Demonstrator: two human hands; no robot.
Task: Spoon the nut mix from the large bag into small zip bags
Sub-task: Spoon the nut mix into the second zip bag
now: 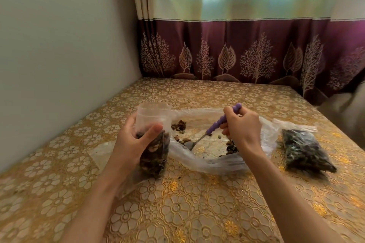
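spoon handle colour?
Purple, with a beaded shape; the spoon handle shows in the head view, held by the right hand.

1. no text, label, brand, number or sign can be read anywhere in the view.
2. the small bag [154, 140] and the large bag [207, 156] are clear plastic with no print showing.
3. the filled bag [304, 150] shows no readable label.
4. the tablecloth [177, 203] and curtain [237, 55] carry only flower, tree and leaf patterns.

Large bag [213, 156] between small zip bag [156, 154] and, seemingly, filled bag [304, 150].
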